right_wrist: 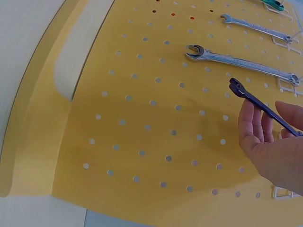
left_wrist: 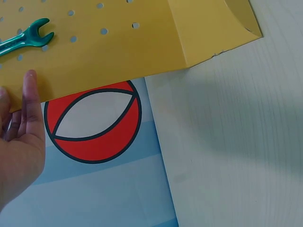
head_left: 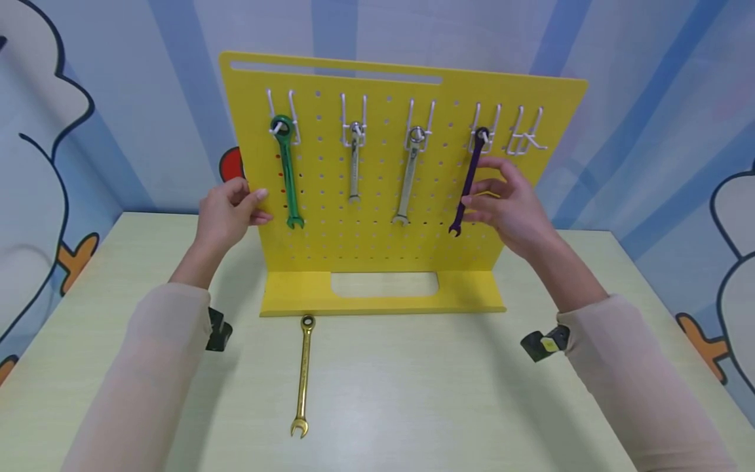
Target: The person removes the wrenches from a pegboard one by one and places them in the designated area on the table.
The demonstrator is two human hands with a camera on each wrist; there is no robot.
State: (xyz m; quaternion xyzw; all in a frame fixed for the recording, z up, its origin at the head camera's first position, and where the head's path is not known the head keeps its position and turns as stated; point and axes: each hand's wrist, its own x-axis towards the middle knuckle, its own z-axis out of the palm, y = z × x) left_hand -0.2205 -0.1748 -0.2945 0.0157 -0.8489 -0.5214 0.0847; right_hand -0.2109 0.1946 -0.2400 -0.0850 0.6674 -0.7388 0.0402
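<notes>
In the head view my right hand (head_left: 507, 206) holds a dark purple combination wrench (head_left: 470, 177) between thumb and fingers. The wrench's ring end is at a white hook on the yellow pegboard (head_left: 366, 242); its open end points down. The right wrist view shows that open jaw tilted off the board's face. My left hand (head_left: 227, 213) grips the board's left edge, with fingertips on its front. A green wrench (head_left: 288, 174) hangs beside that hand. Two silver wrenches, a short one (head_left: 354, 164) and a longer one (head_left: 408, 174), hang in between.
A gold wrench (head_left: 303, 377) lies on the pale table (head_left: 401, 393) in front of the board's base. At the far right of the board a white hook (head_left: 525, 134) bears no wrench. Behind stands a blue striped wall (head_left: 401, 33) with cartoon figures.
</notes>
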